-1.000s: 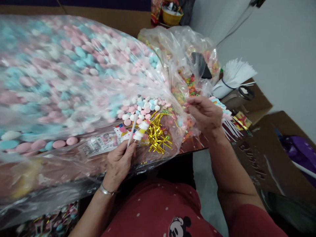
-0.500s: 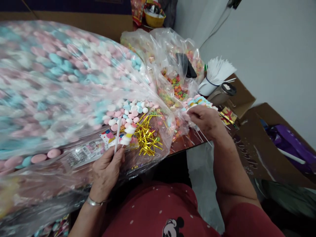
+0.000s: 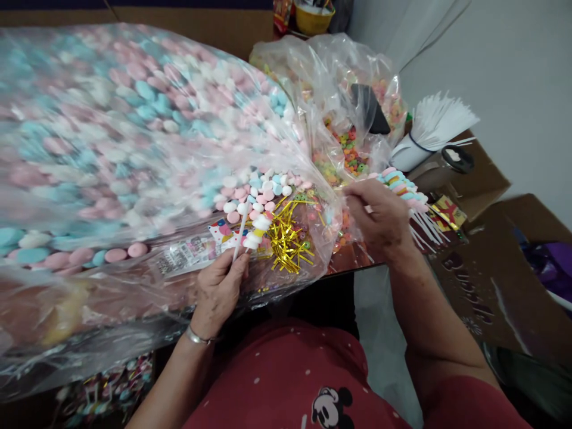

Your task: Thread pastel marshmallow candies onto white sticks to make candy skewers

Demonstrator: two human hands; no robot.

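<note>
My left hand [image 3: 221,292] is closed around a white stick [image 3: 241,232] and a second stick threaded with white and yellow candies, a candy skewer [image 3: 256,232]. Loose pastel candies [image 3: 250,193] and a heap of gold twist ties [image 3: 288,241] lie just beyond that hand. Curled fingers show on my right hand [image 3: 379,217], over the table beside the clear bag's edge; whatever they may hold is hidden. Right of it lies a stack of finished candy skewers [image 3: 404,193], their white stick ends pointing toward me.
A huge clear bag of pastel candies [image 3: 134,125] covers the left side. Behind stand a bag of small fruit-coloured candies [image 3: 353,143], a black object [image 3: 370,108], a mug of white sticks [image 3: 409,152] and a lidded cup [image 3: 440,170]. Cardboard boxes [image 3: 482,286] stand at the right.
The view has shifted, so the scene sits further right. My right hand has moved left off the skewer stack toward the clear bag. My left hand keeps its hold on the sticks.
</note>
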